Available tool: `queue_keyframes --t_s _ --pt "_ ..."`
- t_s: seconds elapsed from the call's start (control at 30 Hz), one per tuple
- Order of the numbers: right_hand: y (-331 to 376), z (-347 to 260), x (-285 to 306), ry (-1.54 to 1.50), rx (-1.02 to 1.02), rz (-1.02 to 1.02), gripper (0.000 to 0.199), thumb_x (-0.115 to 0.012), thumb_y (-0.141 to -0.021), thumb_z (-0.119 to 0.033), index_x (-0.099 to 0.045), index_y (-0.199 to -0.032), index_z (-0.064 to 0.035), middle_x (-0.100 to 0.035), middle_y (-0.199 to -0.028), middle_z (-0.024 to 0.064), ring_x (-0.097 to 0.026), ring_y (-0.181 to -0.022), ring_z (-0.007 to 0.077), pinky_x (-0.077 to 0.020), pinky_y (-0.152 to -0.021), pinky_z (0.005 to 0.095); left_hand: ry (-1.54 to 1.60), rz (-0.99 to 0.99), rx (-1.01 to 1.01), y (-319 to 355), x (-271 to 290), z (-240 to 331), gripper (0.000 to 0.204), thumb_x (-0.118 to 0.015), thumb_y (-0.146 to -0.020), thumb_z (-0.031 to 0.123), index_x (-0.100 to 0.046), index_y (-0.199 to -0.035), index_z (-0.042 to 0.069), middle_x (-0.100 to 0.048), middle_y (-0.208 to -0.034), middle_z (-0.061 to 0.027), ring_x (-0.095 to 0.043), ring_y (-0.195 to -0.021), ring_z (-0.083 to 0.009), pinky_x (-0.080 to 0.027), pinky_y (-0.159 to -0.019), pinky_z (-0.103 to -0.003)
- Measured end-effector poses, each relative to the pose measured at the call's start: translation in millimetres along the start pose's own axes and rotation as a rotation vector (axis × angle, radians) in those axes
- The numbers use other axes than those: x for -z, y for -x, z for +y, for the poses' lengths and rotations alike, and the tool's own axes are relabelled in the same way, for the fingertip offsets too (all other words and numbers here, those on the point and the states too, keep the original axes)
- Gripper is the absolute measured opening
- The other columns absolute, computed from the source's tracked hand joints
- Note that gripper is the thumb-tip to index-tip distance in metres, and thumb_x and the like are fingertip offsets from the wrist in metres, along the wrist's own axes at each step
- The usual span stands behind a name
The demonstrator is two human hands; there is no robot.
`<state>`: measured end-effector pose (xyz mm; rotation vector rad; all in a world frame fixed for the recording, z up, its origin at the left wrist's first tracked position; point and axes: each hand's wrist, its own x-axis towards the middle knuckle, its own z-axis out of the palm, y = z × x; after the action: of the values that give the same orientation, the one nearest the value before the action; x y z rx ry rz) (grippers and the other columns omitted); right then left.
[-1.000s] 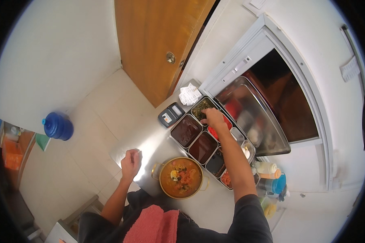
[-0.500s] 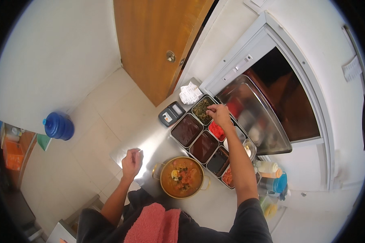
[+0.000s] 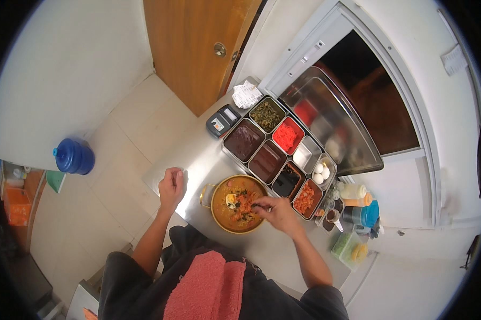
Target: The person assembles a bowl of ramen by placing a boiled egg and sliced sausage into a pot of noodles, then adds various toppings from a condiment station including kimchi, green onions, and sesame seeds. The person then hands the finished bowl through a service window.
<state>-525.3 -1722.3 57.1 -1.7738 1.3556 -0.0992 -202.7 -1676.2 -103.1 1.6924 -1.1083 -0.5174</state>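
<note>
A brassy two-handled pot (image 3: 219, 223) stands on the steel counter, filled with orange-brown soup. A halved boiled egg (image 3: 231, 200), reddish pieces and dark green flakes lie on top. Over the pot's right side my right hand (image 3: 279, 214) is closed in a pinch, with dark green flakes (image 3: 256, 207) at its fingertips. Flakes of like colour fill a steel container (image 3: 267, 116) at the far end of the topping tray. To the left of the pot, my left hand (image 3: 171, 189) is loosely curled near the counter's edge; the inside of its fingers is hidden.
Other containers hold dark red sauce (image 3: 268, 161), red strips (image 3: 285, 136), boiled eggs (image 3: 321, 172) and kimchi-like pieces (image 3: 305, 200). A small printer (image 3: 223, 121) and paper slips (image 3: 247, 95) lie beyond. Squeeze bottles (image 3: 352, 191) and a clear box (image 3: 349, 248) stand at right.
My right hand has moved from the green-flake container back toward me, to above the pot, with flakes in its fingers. My left hand stays curled in about the same place.
</note>
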Motion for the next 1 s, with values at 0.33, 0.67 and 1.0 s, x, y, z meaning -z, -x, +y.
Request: queue_keyframes --t_s 0.33,0.67,1.0 --pt "-27.9 -13.6 -45.4 -0.074 0.198 0.145 0.02 -0.073 -0.092 -0.016 -0.076 -0.108 -0.0029 -0.075 -0.091 0.0184 -0.074 -0.082 0.0317 -0.0555 -0.074 0.0379 0.056 0.028 -0.011 -0.3 -0.9 3.7 0.017 -0.06 -0.102 0.018 -0.061 -0.103 0.0 -0.06 -0.066 -0.0046 -0.052 -0.054 -0.0086 -0.042 -0.051 -0.026" --pt "-2.7 3.1 -6.6 0.171 0.131 0.128 0.016 -0.074 -0.088 -0.01 -0.078 -0.104 -0.0063 -0.073 -0.09 0.0208 -0.071 -0.08 0.0378 -0.0557 -0.076 0.0432 0.078 0.031 -0.03 -0.2 -2.4 -1.5 0.017 -0.06 -0.102 0.017 -0.061 -0.102 0.001 -0.059 -0.064 -0.0046 -0.052 -0.053 -0.0105 -0.042 -0.051 -0.027" --pt "20.0 -24.8 -7.6 -0.141 0.055 0.319 0.023 -0.072 -0.092 -0.013 -0.075 -0.113 -0.0051 -0.074 -0.106 0.0172 -0.073 -0.088 0.0354 -0.0571 -0.08 0.0401 0.046 0.031 -0.022 -0.8 -2.1 -1.1 0.018 -0.059 -0.103 0.018 -0.061 -0.103 0.001 -0.058 -0.065 -0.0035 -0.05 -0.053 -0.0093 -0.041 -0.051 -0.027"
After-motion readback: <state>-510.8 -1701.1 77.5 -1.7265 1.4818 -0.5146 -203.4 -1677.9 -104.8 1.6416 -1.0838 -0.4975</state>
